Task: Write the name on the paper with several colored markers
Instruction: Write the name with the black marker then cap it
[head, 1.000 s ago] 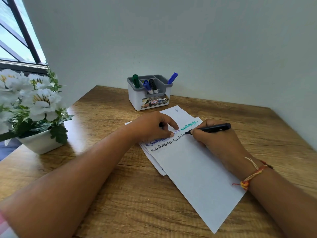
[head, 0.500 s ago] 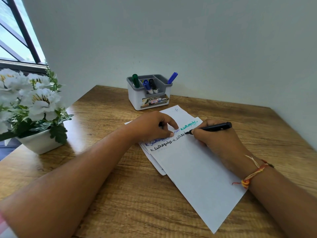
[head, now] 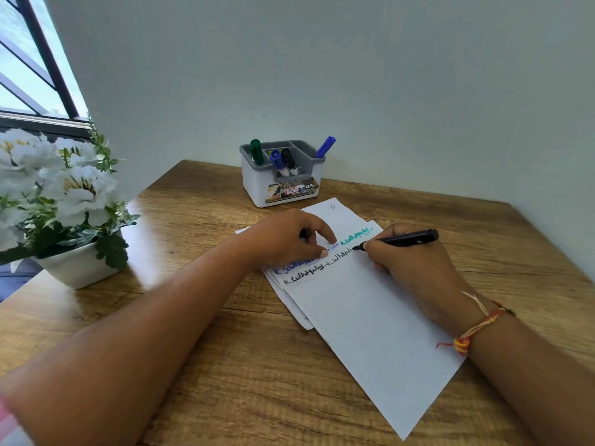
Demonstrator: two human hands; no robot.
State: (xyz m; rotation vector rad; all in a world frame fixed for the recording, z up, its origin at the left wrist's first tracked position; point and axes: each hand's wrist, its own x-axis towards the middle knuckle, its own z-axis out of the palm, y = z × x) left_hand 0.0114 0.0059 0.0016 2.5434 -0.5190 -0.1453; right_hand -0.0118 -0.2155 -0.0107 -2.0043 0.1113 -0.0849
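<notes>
While right hand (head: 415, 268) grips black marker (head: 405, 238), tip touching paper (head: 370, 317): sheet lies under both hands.
Left hand (head: 283, 239), fingers bent, presses the paper's upper left beside the written lines; whether it holds anything, cannot tell. All on wooden table (head: 225, 381).

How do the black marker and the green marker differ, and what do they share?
The black marker lies nearly flat, while the green marker stands upright. The right hand grips the black marker, tip on the paper; the green marker sits untouched in the holder. The black marker's tip is bare; the green marker's is hidden. Both are slim markers.
</notes>
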